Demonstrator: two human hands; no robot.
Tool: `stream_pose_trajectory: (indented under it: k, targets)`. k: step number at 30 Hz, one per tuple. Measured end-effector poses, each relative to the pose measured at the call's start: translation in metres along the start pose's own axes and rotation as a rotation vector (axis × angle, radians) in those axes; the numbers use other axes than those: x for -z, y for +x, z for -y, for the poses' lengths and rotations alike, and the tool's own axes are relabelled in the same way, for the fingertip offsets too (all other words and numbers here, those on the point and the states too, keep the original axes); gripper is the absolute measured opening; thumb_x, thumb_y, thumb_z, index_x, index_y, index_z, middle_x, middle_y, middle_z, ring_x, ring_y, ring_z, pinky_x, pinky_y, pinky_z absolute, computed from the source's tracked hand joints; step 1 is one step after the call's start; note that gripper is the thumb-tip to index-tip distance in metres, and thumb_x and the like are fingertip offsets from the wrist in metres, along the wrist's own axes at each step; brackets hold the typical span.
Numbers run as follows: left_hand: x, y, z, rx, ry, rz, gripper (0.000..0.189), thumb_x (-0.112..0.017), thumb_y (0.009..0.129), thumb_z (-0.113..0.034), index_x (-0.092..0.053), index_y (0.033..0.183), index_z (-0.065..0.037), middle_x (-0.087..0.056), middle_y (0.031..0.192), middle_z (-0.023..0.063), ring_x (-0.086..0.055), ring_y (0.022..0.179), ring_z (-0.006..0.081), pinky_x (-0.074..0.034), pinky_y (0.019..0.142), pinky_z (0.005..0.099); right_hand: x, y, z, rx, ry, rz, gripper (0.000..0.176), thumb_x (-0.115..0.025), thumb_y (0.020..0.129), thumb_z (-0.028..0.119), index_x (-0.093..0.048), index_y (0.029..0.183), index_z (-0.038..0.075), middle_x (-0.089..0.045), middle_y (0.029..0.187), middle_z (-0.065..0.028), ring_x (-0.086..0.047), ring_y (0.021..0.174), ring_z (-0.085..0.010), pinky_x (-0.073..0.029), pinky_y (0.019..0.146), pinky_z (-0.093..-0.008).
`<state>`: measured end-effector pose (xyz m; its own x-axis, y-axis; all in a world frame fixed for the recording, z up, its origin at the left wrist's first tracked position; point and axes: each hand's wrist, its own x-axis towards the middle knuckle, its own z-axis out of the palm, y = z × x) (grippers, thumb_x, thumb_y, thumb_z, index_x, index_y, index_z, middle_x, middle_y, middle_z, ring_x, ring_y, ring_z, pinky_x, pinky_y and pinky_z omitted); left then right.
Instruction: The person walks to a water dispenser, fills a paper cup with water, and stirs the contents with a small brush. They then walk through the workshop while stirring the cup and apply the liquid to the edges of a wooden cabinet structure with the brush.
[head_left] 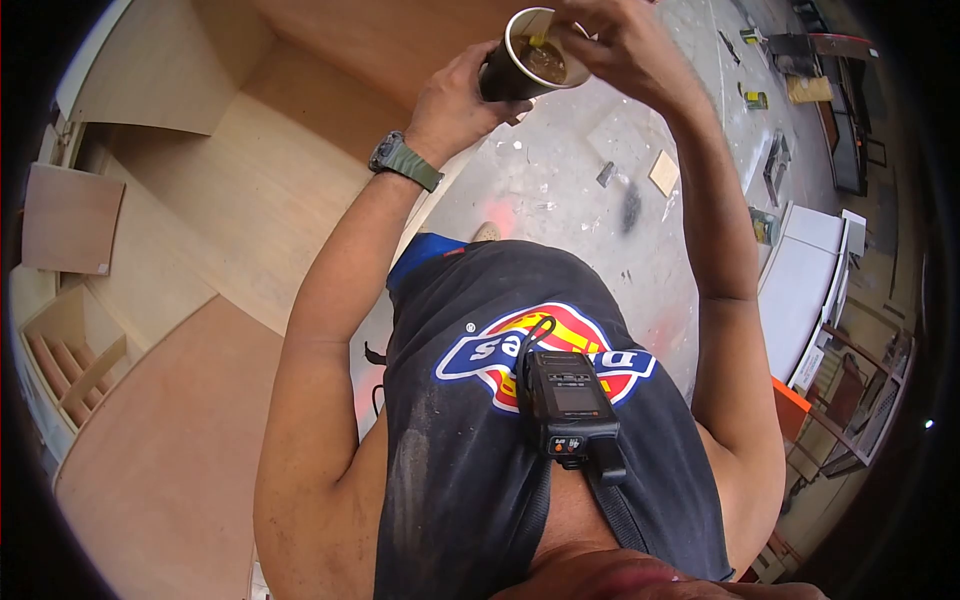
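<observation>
My left hand (465, 105) is wrapped round a dark paper cup (497, 78) with a white inside, held out in front of me and tilted so that its mouth shows. Brown liquid (543, 62) lies in the cup. At the far rim my right hand (622, 48) is closed, its fingers bent down into the cup's mouth. A small yellow piece (538, 41) shows in the cup beside those fingers. Whether they grip it or some other thing is hidden.
To the left stands a large plywood cabinet (215, 180) with loose panels. A square wooden offcut (663, 173) lies on the paint-spotted floor (560, 200). At right are a white-topped unit (805, 250) and a metal frame (850, 440). A black device (572, 400) hangs on my chest.
</observation>
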<state>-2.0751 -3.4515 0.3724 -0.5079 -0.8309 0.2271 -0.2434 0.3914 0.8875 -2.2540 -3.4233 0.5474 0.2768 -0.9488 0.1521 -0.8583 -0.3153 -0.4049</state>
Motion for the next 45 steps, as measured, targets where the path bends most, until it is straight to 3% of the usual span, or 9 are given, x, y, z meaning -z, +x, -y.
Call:
stream_pose_trajectory:
  k: [4, 8, 13, 16, 24, 28, 32, 36, 45]
  targets:
    - [0.002, 0.000, -0.003, 0.026, 0.008, 0.018, 0.080, -0.094, 0.071, -0.036, -0.057, 0.137, -0.008, -0.070, 0.125, 0.0183, -0.069, 0.116, 0.0337, -0.056, 0.098, 0.0426, -0.007, -0.001, -0.016, 0.089, -0.286, 0.005, 0.013, -0.071, 0.082, 0.010, -0.069, 0.076, -0.002, -0.061, 0.133, -0.0254, -0.069, 0.090, -0.0386, -0.057, 0.075, -0.0448]
    - [0.001, 0.000, -0.003, 0.022, 0.019, 0.010, 0.079, -0.094, 0.071, -0.036, -0.058, 0.136, -0.007, -0.070, 0.125, 0.0185, -0.069, 0.116, 0.0338, -0.056, 0.099, 0.0426, -0.006, -0.005, -0.002, 0.079, 0.034, 0.063, 0.010, -0.069, 0.080, 0.007, -0.068, 0.075, -0.001, -0.062, 0.131, -0.0250, -0.070, 0.090, -0.0380, -0.057, 0.077, -0.0462]
    - [0.003, 0.001, -0.004, 0.014, 0.002, 0.021, 0.080, -0.094, 0.071, -0.036, -0.057, 0.136, -0.007, -0.071, 0.125, 0.0188, -0.069, 0.116, 0.0340, -0.056, 0.099, 0.0428, -0.003, -0.002, -0.018, 0.104, -0.349, 0.059, 0.015, -0.072, 0.082, 0.012, -0.071, 0.080, -0.003, -0.062, 0.131, -0.0258, -0.069, 0.101, -0.0396, -0.057, 0.080, -0.0436]
    - [0.001, 0.001, -0.002, 0.012, -0.006, 0.017, 0.080, -0.094, 0.071, -0.035, -0.057, 0.136, -0.007, -0.071, 0.125, 0.0189, -0.069, 0.115, 0.0340, -0.056, 0.099, 0.0425, -0.005, -0.006, -0.006, 0.094, -0.048, 0.111, 0.014, -0.071, 0.080, 0.010, -0.068, 0.074, -0.003, -0.066, 0.121, -0.0254, -0.068, 0.102, -0.0390, -0.057, 0.079, -0.0469]
    - [0.002, 0.000, -0.003, 0.028, -0.027, 0.016, 0.079, -0.094, 0.072, -0.034, -0.057, 0.137, -0.007, -0.071, 0.125, 0.0193, -0.069, 0.116, 0.0345, -0.056, 0.098, 0.0423, -0.013, -0.007, -0.011, 0.164, -0.104, 0.046, 0.014, -0.072, 0.081, 0.011, -0.068, 0.076, -0.002, -0.064, 0.126, -0.0254, -0.068, 0.096, -0.0379, -0.056, 0.079, -0.0464]
    - [0.002, -0.001, -0.003, 0.004, -0.003, -0.003, 0.079, -0.094, 0.071, -0.034, -0.058, 0.137, -0.007, -0.071, 0.125, 0.0192, -0.070, 0.115, 0.0342, -0.056, 0.098, 0.0422, -0.006, -0.005, -0.005, -0.029, -0.198, -0.093, 0.017, -0.073, 0.081, 0.013, -0.072, 0.082, -0.004, -0.059, 0.136, -0.0257, -0.069, 0.096, -0.0369, -0.056, 0.082, -0.0447]
    - [0.002, 0.000, -0.005, 0.031, -0.020, 0.012, 0.079, -0.094, 0.071, -0.034, -0.058, 0.137, -0.007, -0.071, 0.125, 0.0193, -0.070, 0.115, 0.0341, -0.056, 0.098, 0.0421, -0.017, -0.010, -0.014, 0.042, -0.130, 0.113, 0.017, -0.073, 0.081, 0.011, -0.068, 0.077, -0.004, -0.061, 0.132, -0.0266, -0.069, 0.096, -0.0377, -0.057, 0.080, -0.0450]
    - [0.005, 0.000, -0.007, 0.070, -0.038, 0.049, 0.080, -0.094, 0.071, -0.033, -0.058, 0.138, -0.007, -0.071, 0.125, 0.0193, -0.069, 0.115, 0.0339, -0.055, 0.099, 0.0420, -0.012, -0.007, -0.004, -0.036, -0.159, -0.155, 0.019, -0.074, 0.083, 0.015, -0.072, 0.084, -0.004, -0.058, 0.136, -0.0272, -0.068, 0.104, -0.0394, -0.056, 0.083, -0.0454]
    - [0.004, -0.001, -0.006, 0.017, -0.032, 0.008, 0.080, -0.094, 0.071, -0.034, -0.057, 0.138, -0.008, -0.070, 0.126, 0.0186, -0.069, 0.116, 0.0333, -0.055, 0.099, 0.0422, -0.006, -0.009, -0.011, -0.112, -0.126, 0.122, 0.014, -0.070, 0.081, 0.011, -0.073, 0.084, -0.002, -0.059, 0.136, -0.0275, -0.071, 0.095, -0.0372, -0.057, 0.080, -0.0431]
